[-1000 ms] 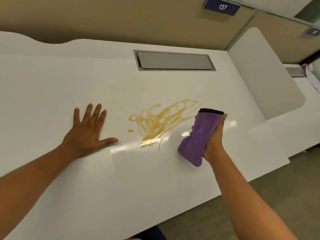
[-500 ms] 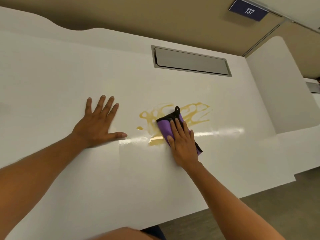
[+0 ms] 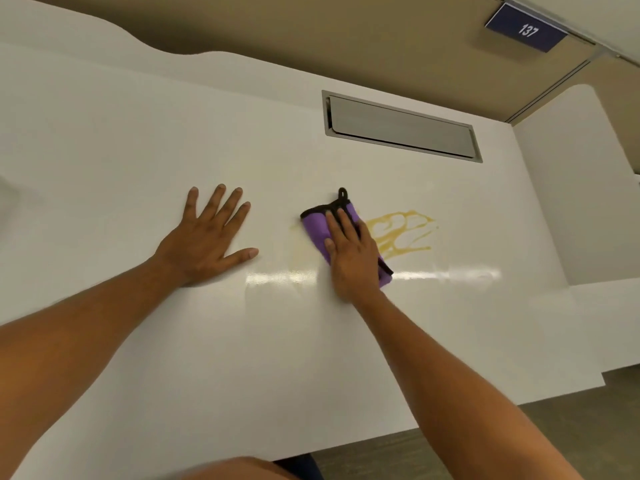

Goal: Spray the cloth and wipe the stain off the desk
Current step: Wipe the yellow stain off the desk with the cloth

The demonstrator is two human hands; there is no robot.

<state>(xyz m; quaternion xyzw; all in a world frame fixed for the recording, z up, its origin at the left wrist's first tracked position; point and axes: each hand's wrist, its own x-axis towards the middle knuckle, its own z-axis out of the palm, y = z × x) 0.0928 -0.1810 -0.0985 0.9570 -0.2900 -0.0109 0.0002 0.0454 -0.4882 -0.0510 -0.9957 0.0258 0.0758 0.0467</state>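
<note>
The right hand [image 3: 351, 252] lies flat, fingers extended, pressing a folded purple microfibre cloth with black trim [image 3: 320, 227] onto the glossy white tabletop [image 3: 138, 150]. The cloth covers the left edge of a yellow-brown looping liquid stain [image 3: 401, 233], most of which shows uncovered just to the right of the hand. A faint yellowish film [image 3: 298, 237] sits left of the cloth. The left hand [image 3: 204, 242] rests palm down, fingers spread, well apart from the cloth and holding nothing.

The main risk, as I judge it, is smearing: a stroke over wet liquid could drag it thin across clean surface and widen the faint film. The small cloth may saturate and redeposit the liquid. Pressing with a flat palm, the cloth could also bunch or slide from under the fingers on this slick surface. The left hand is near enough to catch spread residue.
</note>
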